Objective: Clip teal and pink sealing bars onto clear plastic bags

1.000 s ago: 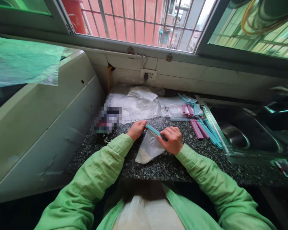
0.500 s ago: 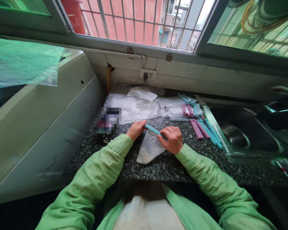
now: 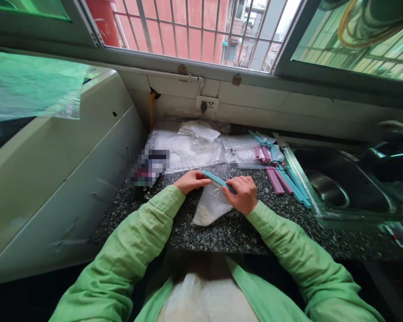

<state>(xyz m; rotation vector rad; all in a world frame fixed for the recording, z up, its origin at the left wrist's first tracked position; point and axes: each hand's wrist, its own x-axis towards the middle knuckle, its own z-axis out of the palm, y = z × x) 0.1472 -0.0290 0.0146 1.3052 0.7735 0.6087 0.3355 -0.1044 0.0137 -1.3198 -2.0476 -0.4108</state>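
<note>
A small clear plastic bag (image 3: 211, 206) with pale contents lies on the dark speckled counter (image 3: 228, 232) in front of me. A teal sealing clip (image 3: 216, 178) runs across the bag's top edge. My left hand (image 3: 190, 180) pinches the clip's left end, fingers laid along it. My right hand (image 3: 242, 193) grips the clip's right end, fingers curled over it and the bag's corner. Both sleeves are light green.
Several pink and teal clips (image 3: 284, 179) lie to the right beside a steel sink (image 3: 339, 188). Clear plastic bags (image 3: 191, 145) are heaped at the back under a wall socket (image 3: 207, 105). A white appliance (image 3: 53, 170) stands to the left. A barred window is above.
Both hands and the clipped bag have shifted slightly away from me. My left fingers now reach further along the clip.
</note>
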